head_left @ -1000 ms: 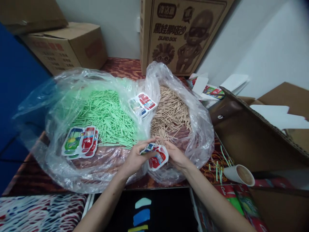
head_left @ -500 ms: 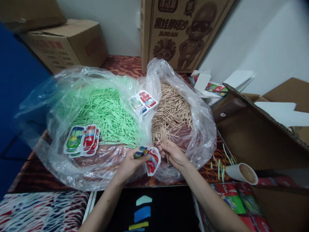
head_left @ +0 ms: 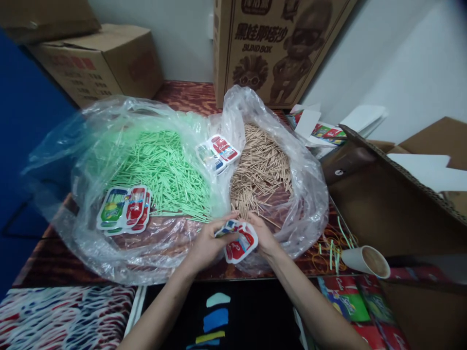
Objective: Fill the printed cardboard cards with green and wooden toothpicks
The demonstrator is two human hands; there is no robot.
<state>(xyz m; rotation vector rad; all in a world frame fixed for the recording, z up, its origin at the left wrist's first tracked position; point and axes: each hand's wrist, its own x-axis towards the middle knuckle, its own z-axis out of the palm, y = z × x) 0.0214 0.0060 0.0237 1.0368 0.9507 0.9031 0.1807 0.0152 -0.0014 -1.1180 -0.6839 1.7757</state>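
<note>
My left hand (head_left: 209, 243) pinches a bottle-shaped printed packet (head_left: 242, 245), thumb across its front. A red cola bottle shows on its right part, with blue and white beside it. Close against its far side is my right hand (head_left: 260, 233), fingers curled in and mostly covered by the packet; what they hold is hidden. Just beyond both hands lies a heap of thin brown sticks (head_left: 262, 160) in a clear plastic bag (head_left: 310, 214). Light green sticks (head_left: 164, 170) fill another clear bag (head_left: 87, 243) to the left.
Similar printed packets (head_left: 126, 209) lie on the left bag, and more packets (head_left: 219, 153) rest between the heaps. A paper cup (head_left: 365, 261) lies tipped near rubber bands (head_left: 321, 257) at right. An open carton (head_left: 394, 204) and a tall brown box (head_left: 277, 53) stand around the table.
My left hand has moved right with the packet, turning it slightly. My right hand, which was pinching brown sticks, has come up against the packet, so its fingers are now mostly hidden.
</note>
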